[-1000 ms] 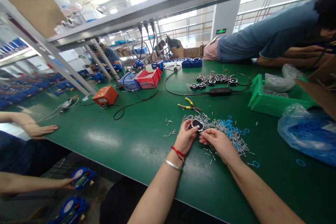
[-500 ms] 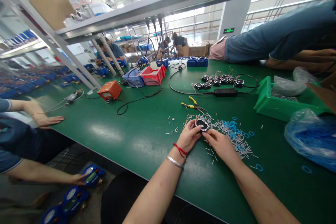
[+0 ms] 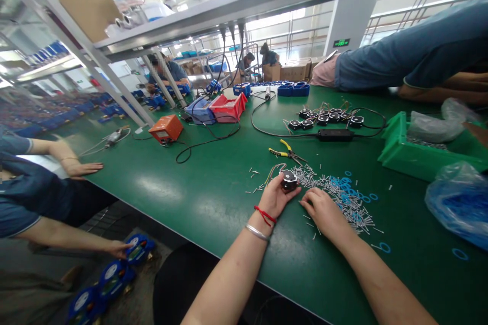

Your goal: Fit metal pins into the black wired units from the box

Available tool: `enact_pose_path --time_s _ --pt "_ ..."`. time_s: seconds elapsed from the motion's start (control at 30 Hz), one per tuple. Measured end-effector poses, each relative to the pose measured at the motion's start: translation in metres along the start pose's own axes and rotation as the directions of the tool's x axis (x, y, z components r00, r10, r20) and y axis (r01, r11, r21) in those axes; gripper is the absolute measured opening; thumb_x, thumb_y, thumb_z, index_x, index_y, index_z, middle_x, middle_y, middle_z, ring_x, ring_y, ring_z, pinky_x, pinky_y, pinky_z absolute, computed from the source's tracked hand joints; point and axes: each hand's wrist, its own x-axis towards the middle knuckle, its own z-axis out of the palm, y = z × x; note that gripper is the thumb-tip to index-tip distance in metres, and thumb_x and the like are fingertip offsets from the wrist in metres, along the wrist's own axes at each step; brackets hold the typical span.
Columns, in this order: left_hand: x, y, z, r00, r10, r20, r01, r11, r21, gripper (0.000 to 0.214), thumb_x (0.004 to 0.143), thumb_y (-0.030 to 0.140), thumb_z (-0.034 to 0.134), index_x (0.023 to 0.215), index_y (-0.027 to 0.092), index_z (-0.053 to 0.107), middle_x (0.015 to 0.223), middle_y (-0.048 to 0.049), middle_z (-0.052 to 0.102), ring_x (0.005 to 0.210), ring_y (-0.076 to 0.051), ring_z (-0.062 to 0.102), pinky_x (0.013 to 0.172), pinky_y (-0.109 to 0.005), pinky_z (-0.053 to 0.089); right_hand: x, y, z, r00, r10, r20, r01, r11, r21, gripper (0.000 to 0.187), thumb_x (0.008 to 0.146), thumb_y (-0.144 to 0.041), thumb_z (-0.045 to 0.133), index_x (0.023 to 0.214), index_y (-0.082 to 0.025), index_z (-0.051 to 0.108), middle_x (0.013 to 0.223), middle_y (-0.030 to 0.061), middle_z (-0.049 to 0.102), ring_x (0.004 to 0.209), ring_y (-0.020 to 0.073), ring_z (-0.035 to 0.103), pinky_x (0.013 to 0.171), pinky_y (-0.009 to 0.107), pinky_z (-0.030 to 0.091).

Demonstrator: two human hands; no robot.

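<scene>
My left hand is wrapped round a small square stepper motor, black with a silvery rim, its coloured wires trailing to the left. Just right of it, my right hand is closed in a pinch above the table, apart from the motor. A tiny tip shows at its fingertips, too small to name. Behind and beside the hands spreads a heap of silver screws, with blue rings mixed in. Pliers with yellow handles lie beyond the motor.
Several similar motors stand farther back, behind a black power adapter. At right are a green bin and a plastic bag of blue rings. An orange box sits left. Co-workers are at both sides; one's hand rests on the table.
My right hand has drawn away from the motor to the right. The motor has turned in my left hand, whose fingers have opened somewhat. The view has shifted slightly.
</scene>
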Motion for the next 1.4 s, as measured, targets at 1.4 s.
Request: enact_pose_path --time_s 1.4 --pt "-0.001 -0.005 0.006 0.978 -0.186 0.099 0.168 0.972 0.166 0.039 0.084 0.044 0.044 0.099 0.01 0.057 0.074 -0.0077 0.063 0.055 -0.012 0.058 0.05 -0.022 0.049 0.002 -0.017 -0.016 0.981 0.025 -0.194 0.023 0.97 0.242 0.032 0.091 -0.032 0.038 0.116 -0.02 0.054 0.121 0.0077 0.054 0.114 0.02 0.048 0.1 0.037 0.037"
